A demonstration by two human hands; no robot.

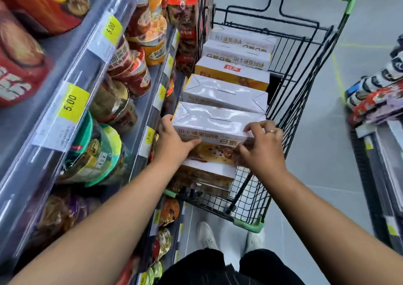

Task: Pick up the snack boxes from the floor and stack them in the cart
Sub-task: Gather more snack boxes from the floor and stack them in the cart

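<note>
A black wire cart (305,71) with green corner guards stands in the aisle ahead of me. Inside it lie several shrink-wrapped snack boxes in a row running away from me. The nearest snack box (218,121), white on top with a food picture on its side, rests on another box (207,173) at the cart's near end. My left hand (172,140) grips its left end and my right hand (261,143), with a ring on one finger, grips its right front corner. More boxes (226,92) lie behind it.
Tilted shelves (91,51) of instant noodle cups with yellow 5.00 price tags run close along the cart's left side. A display of packaged goods (379,92) stands at the right. Grey floor (322,154) lies between the cart and that display. My shoes (207,234) are just behind the cart.
</note>
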